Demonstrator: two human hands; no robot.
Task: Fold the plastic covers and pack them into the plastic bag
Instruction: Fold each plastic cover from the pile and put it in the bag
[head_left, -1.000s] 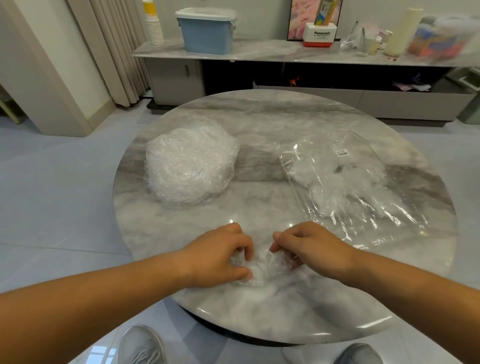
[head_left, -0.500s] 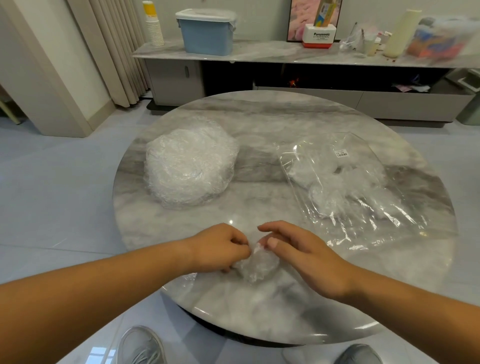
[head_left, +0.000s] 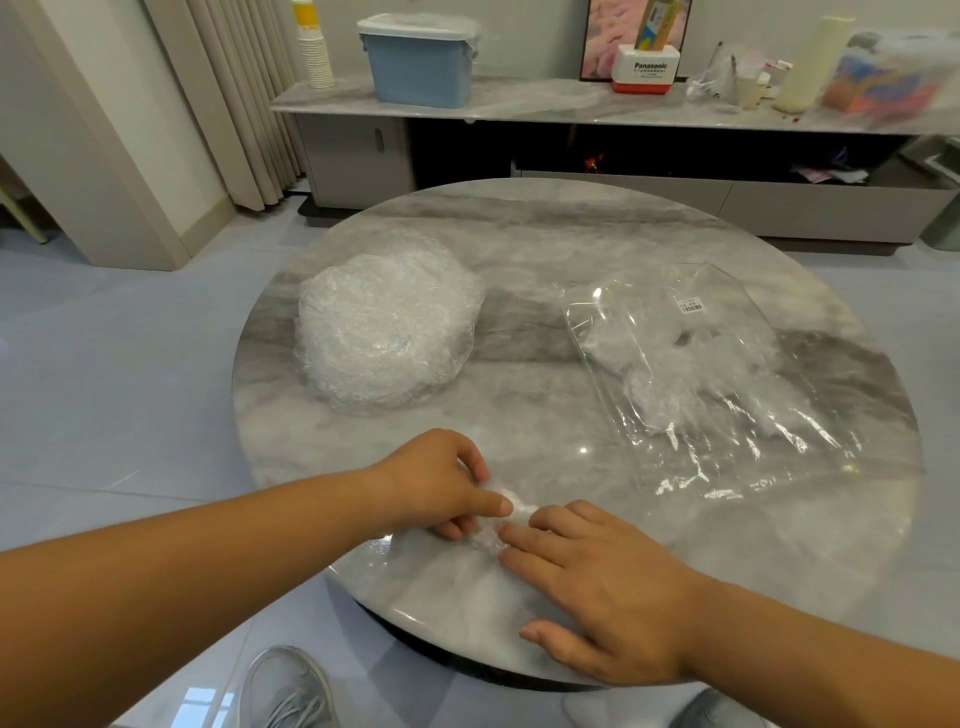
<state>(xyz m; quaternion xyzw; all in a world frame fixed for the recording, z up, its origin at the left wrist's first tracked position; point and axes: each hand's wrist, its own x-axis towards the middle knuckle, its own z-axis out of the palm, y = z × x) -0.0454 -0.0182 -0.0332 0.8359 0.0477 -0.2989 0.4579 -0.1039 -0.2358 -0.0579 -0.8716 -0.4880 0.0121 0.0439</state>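
Fingers of the left hand pinch a small crumpled clear plastic cover at the near edge of the round grey marble table. The right hand lies flat with straight fingers touching the cover. The big clear plastic bag lies farther right.

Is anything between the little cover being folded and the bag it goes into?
Nothing visible. Bare table lies between the cover, under the left hand and right hand, and the plastic bag to the right; the pile of covers sits off left.
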